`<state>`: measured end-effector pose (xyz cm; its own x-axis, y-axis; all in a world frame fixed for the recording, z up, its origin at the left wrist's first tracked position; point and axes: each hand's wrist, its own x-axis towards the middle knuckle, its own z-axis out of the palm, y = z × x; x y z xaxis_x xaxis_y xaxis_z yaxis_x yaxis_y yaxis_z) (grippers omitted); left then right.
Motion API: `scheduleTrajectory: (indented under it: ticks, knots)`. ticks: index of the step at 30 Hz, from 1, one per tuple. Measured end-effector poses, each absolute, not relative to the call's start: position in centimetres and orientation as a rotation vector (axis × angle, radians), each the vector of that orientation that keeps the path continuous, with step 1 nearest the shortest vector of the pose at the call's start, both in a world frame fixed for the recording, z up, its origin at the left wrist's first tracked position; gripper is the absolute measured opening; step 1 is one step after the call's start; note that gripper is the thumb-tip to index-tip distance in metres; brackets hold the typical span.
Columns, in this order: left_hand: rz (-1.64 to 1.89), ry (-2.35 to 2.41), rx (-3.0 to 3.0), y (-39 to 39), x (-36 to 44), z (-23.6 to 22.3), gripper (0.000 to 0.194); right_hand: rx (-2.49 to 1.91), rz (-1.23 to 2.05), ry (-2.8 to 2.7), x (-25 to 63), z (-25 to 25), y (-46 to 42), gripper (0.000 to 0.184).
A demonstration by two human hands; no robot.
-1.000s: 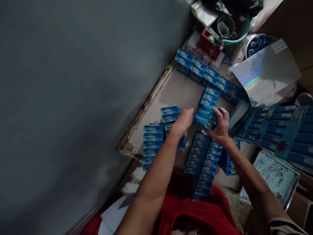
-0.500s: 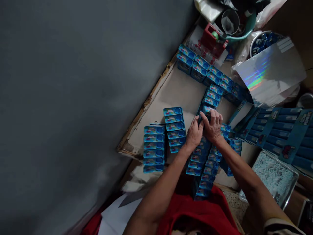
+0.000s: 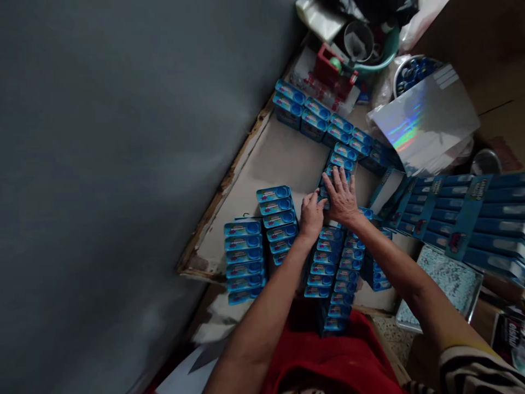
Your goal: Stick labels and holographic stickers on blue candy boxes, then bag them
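Several rows of small blue boxes [image 3: 328, 265] lie packed side by side on a pale board [image 3: 283, 161]. My right hand [image 3: 341, 198] rests flat, fingers spread, on the boxes at the far end of the middle row. My left hand [image 3: 311, 215] is beside it, fingers curled against the edge of the same boxes. Another stack of blue boxes [image 3: 275, 216] sits just left of my left hand, and a further stack [image 3: 243, 260] lies at the board's near left corner.
A dark grey wall [image 3: 123, 164] fills the left. A long row of blue boxes [image 3: 324, 117] runs along the far side. At the right lie a shiny holographic sheet [image 3: 426, 123], flat blue cartons [image 3: 463, 219] and a speckled tray [image 3: 447, 284]. A red tape dispenser [image 3: 330, 68] stands behind.
My right hand set down the bundle of boxes that it held and now lies flat on top of them. My left hand moved right to join it. The view shifted slightly.
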<state>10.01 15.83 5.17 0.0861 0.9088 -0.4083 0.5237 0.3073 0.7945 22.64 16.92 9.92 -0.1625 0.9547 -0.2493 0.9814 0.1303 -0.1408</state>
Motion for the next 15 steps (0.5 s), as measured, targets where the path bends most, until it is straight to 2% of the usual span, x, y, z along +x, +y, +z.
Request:
scheduleTrajectory:
  ticks: [3, 4, 7, 9, 11, 13, 15]
  knots:
    - [0.496, 1.586, 1.303, 16.5, 9.2, 5.8, 0.049, 1.923, -0.560, 2.322, 24.1, 11.7, 17.1, 0.103]
    - [0.521, 1.583, 1.310, 16.9, 8.6, 6.2, 0.050, 1.983, -0.563, 2.327, 25.1, 12.6, 17.2, 0.098]
    - [0.658, 1.517, 1.346, 18.7, 6.3, 7.4, 0.043, 2.536, -0.295, 2.011, 29.4, 14.7, 17.8, 0.057]
    - [0.769, 1.494, 1.377, 20.2, 4.7, 8.4, 0.037, 2.802, -0.133, 1.515, 32.4, 15.0, 18.3, 0.051]
    - [0.834, 1.496, 1.401, 21.5, 3.3, 9.4, 0.035, 2.784, -0.181, 1.223, 34.2, 14.4, 18.4, 0.045]
    - [0.841, 1.482, 1.400, 22.1, 2.0, 10.4, 0.034, 2.691, -0.263, 1.173, 34.4, 14.1, 18.0, 0.034]
    - [0.849, 1.489, 1.389, 21.8, 0.4, 11.0, 0.031, 2.643, -0.226, 1.276, 33.0, 14.7, 17.3, 0.031]
